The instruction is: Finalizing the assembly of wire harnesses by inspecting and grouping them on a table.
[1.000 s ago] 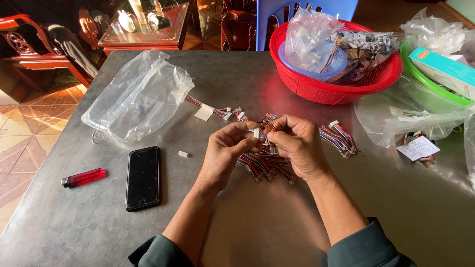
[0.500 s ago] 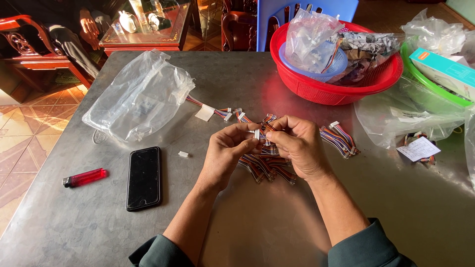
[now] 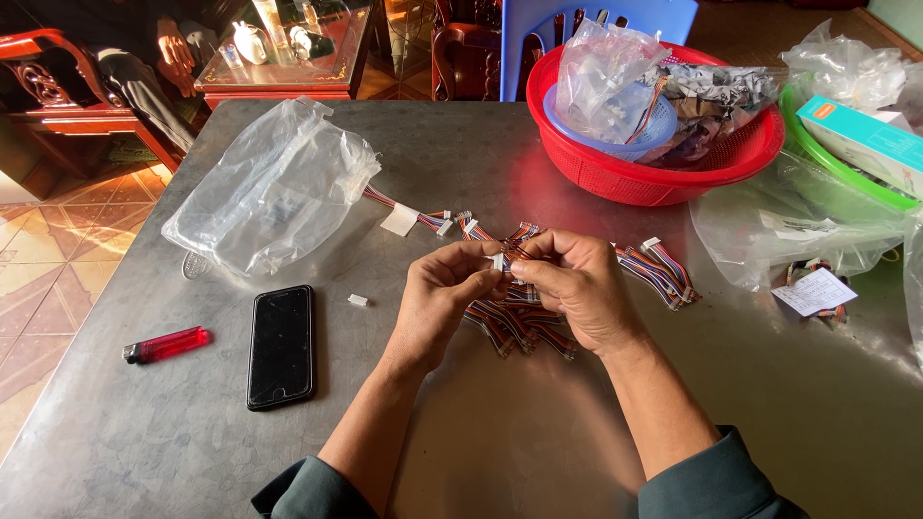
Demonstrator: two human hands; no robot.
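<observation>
Left hand [image 3: 444,293] and right hand [image 3: 575,284] pinched together on a small white connector [image 3: 498,260], above the ribbon-wire pile [image 3: 519,325], right of the phone [image 3: 282,345].

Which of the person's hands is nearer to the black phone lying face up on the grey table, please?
Left. The left hand is just right of the black phone, apart from it; the right hand is farther right, beyond the left, over the multicoloured ribbon cables.
</observation>
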